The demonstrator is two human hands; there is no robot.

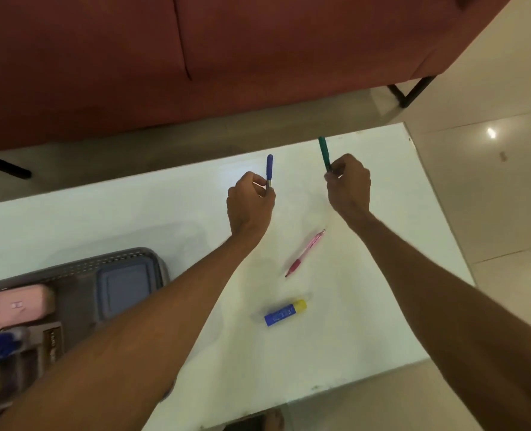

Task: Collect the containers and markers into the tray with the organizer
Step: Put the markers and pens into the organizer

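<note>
Nearest the person, back and well to the left of both hands, sits the grey mesh tray [71, 265]. A clear organizer [5, 368] stands in its near end, too blurred to count the compartments, with something blue in it. Further in are a pink container [21, 306] and a blue-grey lidded container [124, 287]. The left forearm passes over the tray's right side.

On the white table [398, 306], between the two forearms, lies a blue glue stick [284, 313] with a yellow cap. It is well behind both hands and untouched. Just beyond it a pink pen [304, 253] lies slanted, with its far end pointing toward the right wrist.

Further out, the left hand [250, 202] has its fingers curled round the lower end of a blue marker [269, 169]. The marker's long axis runs almost straight away from the person, with the cap end poking out past the fingers. The right hand [348, 185], a little further out and to the right, grips a green marker [324, 152] the same way, with its free end leaning slightly left.

The coming move turns on one thing — the tray lies behind and left of both hands, with the left hand the nearer. I judge both markers must be drawn back along the left forearm's line, and the right hand has to cross further. They probably need turning to suit the organizer's slots — which slots, I cannot tell.
</note>
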